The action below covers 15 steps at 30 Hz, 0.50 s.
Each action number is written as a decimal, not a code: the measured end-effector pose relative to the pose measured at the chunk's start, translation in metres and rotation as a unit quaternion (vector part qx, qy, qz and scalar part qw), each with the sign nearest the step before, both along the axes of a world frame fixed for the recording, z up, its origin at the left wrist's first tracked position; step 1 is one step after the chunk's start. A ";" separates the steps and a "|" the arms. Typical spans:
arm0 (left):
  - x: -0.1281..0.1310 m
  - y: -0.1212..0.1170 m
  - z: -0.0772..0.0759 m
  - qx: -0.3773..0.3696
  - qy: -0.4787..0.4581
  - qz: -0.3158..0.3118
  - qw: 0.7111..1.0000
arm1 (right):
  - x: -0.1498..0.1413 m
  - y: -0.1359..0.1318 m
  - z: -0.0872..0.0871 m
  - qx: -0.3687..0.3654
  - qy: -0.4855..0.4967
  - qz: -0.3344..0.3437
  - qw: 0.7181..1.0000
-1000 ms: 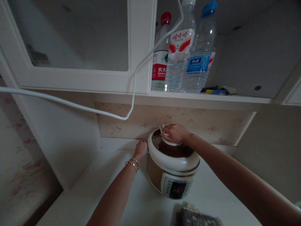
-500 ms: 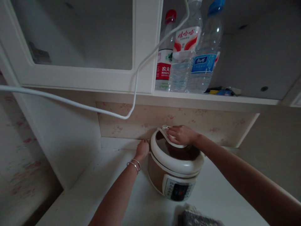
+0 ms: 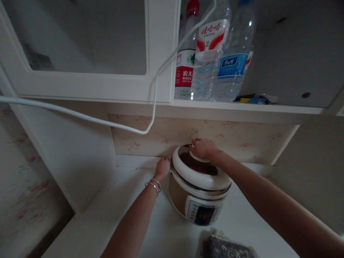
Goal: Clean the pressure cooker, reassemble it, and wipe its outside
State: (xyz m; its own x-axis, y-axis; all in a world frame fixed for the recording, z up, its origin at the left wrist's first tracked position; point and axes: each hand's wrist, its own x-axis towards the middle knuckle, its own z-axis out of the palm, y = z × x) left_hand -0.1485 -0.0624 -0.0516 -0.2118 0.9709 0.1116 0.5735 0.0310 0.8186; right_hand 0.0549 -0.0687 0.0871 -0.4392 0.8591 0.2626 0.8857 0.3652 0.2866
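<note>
An electric pressure cooker (image 3: 177, 196) with a tan body and a control panel (image 3: 203, 212) stands on the white counter. Its cream lid (image 3: 197, 179) with a dark brown top sits tilted, the front edge slightly raised and a narrow gap showing along the rim. My right hand (image 3: 204, 148) is closed around the handle on top of the lid; the fingers mostly hide that handle. At the cooker's left side, my left hand (image 3: 162, 167) is closed against the upper edge, apparently gripping the side handle, whose form is hidden. Silver bangles circle my left wrist.
Overhead, a cabinet shelf (image 3: 247, 107) holds several plastic bottles (image 3: 208, 71) and small items. A white cable (image 3: 107, 122) hangs across in front. The papered wall (image 3: 150, 138) is close behind the cooker. A dark patterned cloth-like item (image 3: 228, 248) lies at the counter's front.
The lid has turned and tilted up from the body, its handle swinging round with my right hand. A gap now shows at the front rim. My left hand stays at the cooker's side.
</note>
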 end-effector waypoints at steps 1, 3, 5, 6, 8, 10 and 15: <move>0.000 0.000 0.000 0.001 -0.003 0.005 1.000 | -0.003 -0.001 -0.003 0.000 0.004 -0.016 1.000; 0.001 0.001 0.000 0.004 -0.012 0.009 1.000 | -0.006 -0.004 -0.008 -0.002 0.009 -0.036 0.999; 0.001 0.003 -0.001 0.006 -0.022 0.010 1.000 | -0.008 -0.008 -0.011 -0.003 0.011 -0.045 0.999; 0.001 0.003 -0.002 0.007 -0.027 0.010 1.000 | -0.009 -0.010 -0.012 -0.003 0.011 -0.046 0.999; 0.001 0.005 -0.003 0.007 -0.034 0.008 0.999 | -0.008 -0.011 -0.012 -0.004 0.008 -0.040 0.999; 0.000 0.006 -0.005 0.007 -0.039 0.006 0.999 | -0.006 -0.010 -0.010 -0.007 0.002 -0.027 1.000; 0.000 0.007 -0.006 0.012 -0.036 -0.008 0.999 | 0.003 -0.011 -0.006 -0.013 -0.019 0.025 0.999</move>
